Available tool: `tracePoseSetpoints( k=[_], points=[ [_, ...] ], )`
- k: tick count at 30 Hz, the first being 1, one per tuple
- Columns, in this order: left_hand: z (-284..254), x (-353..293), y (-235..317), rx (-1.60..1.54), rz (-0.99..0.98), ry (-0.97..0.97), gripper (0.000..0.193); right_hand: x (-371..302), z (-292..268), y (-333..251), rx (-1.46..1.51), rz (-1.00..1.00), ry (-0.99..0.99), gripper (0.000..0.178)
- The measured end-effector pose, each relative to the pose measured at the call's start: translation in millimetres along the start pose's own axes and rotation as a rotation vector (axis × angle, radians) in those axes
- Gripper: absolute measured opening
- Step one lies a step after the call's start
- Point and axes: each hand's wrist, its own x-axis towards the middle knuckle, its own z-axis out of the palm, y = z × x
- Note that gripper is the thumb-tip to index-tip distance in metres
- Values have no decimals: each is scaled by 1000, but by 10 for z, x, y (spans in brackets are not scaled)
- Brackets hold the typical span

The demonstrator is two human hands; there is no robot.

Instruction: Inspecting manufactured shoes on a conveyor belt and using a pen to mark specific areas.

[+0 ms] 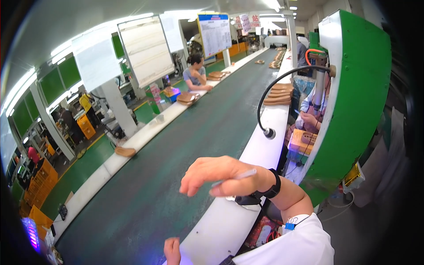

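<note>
My right arm reaches in from the lower right. Its hand (221, 176) is raised above the conveyor's white edge, fingers bent and pointing left. A thin, pale, pen-like stick (240, 175) is held between thumb and fingers. A black band (273, 187) circles that wrist. Low at the bottom edge, my left hand (172, 251) shows only in part by the white ledge (207, 234). Its visible fingers look curled together, and whatever they may hold is hidden. Beneath my right wrist lies a small black device (247, 201) with a cable.
A dark green conveyor belt (176, 150) runs away from me. Brown shoe soles (278, 95) are stacked on its right edge; another sole (125, 152) lies on the left edge. A gooseneck lamp (268, 132) extends from a green machine (362, 88). Across the belt sits a person (196, 77).
</note>
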Motion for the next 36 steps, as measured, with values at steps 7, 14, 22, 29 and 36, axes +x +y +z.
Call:
tracePoseSetpoints(
  k=[7, 14, 22, 29, 36],
  points=[
    [-319, -617, -1474, 130, -285, 36, 29, 285, -141, -233, -51, -85, -184, 29],
    [-115, -713, -1160, 313, -222, 328, 23, 444, -276, -107, -42, -133, -169, 28],
    [-81, -715, -1033, 457, -223, 371, 24, 429, -300, -93, -61, -123, -97, 28],
    [-7, -748, -1281, 497, -171, 363, 24, 424, -341, -171, -35, -68, -88, 31],
    [32, -682, -1331, 561, -202, 382, 25, 438, -394, -22, -57, -142, -35, 26]
  ],
)
